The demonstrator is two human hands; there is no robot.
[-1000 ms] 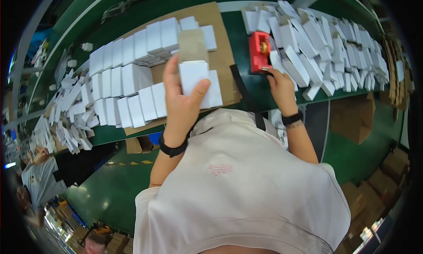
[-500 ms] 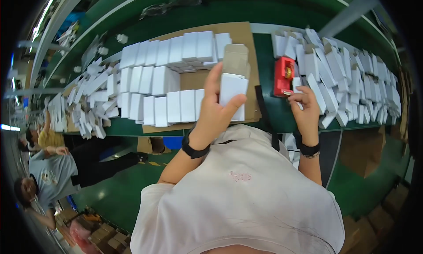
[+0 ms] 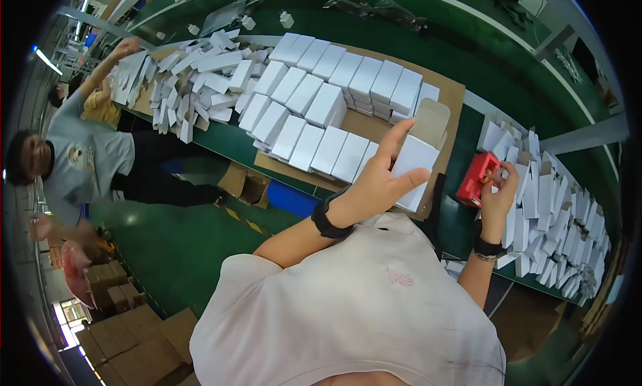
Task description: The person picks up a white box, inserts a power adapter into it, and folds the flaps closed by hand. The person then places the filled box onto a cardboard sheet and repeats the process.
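My left hand (image 3: 376, 190) grips a white carton (image 3: 414, 164), thumb across its front and fingers along its far left side. The carton's brown-lined end flap (image 3: 432, 117) stands open, pointing away from me. To the right, my right hand (image 3: 498, 197) is closed at a red tape dispenser (image 3: 474, 175), its thumb and fingertips bent together against the small yellowish roll. Whatever lies between those fingertips is too small to make out. Left of the carton, rows of white boxes (image 3: 326, 104) stand on a brown cardboard sheet (image 3: 449, 94).
Loose white cartons (image 3: 535, 205) heap up on the right, and another pile (image 3: 200, 78) lies at the left. Clear plastic bags (image 3: 378, 11) rest on the green bench behind. At the left a person in a grey shirt (image 3: 90, 160) stands beside the bench, one arm raised.
The whole view has turned and shifted. My right hand has closed in on the tape dispenser's roll. My left hand still holds the carton. The person at the left has raised an arm.
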